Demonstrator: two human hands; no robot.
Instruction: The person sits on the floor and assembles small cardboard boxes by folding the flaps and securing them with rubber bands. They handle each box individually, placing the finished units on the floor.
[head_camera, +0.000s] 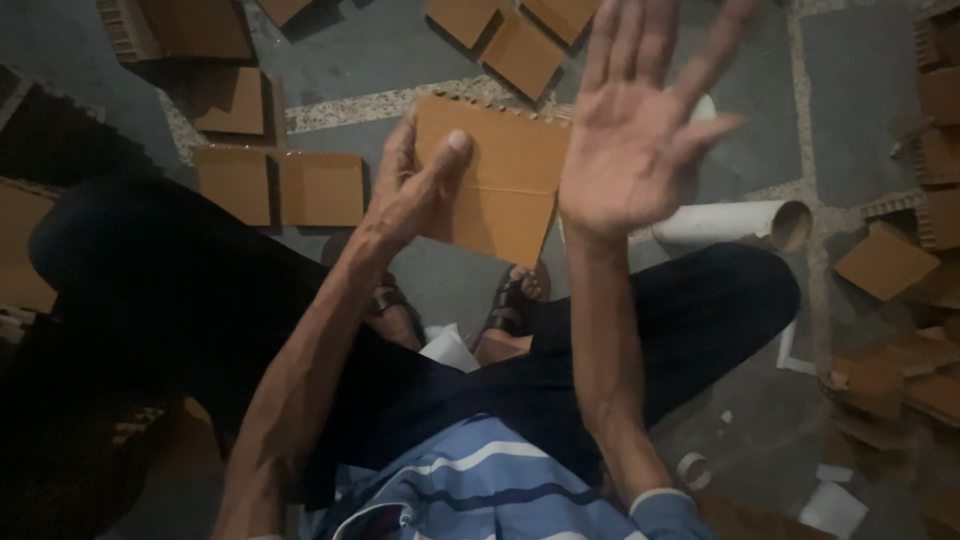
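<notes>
The left hand (415, 190) pinches a brown cardboard sheet (495, 180) by its edge, up over the feet. The right hand (635, 140) is wide open (fingers spread, holding nothing). A one-hand grip looks weak; the sheet might slip down to the floor (400, 50)

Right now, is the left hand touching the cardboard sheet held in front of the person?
Touching. The head view shows the left hand gripping the cardboard sheet at its left edge, thumb pressed flat on its face. The right hand is raised, open and blurred.
</notes>
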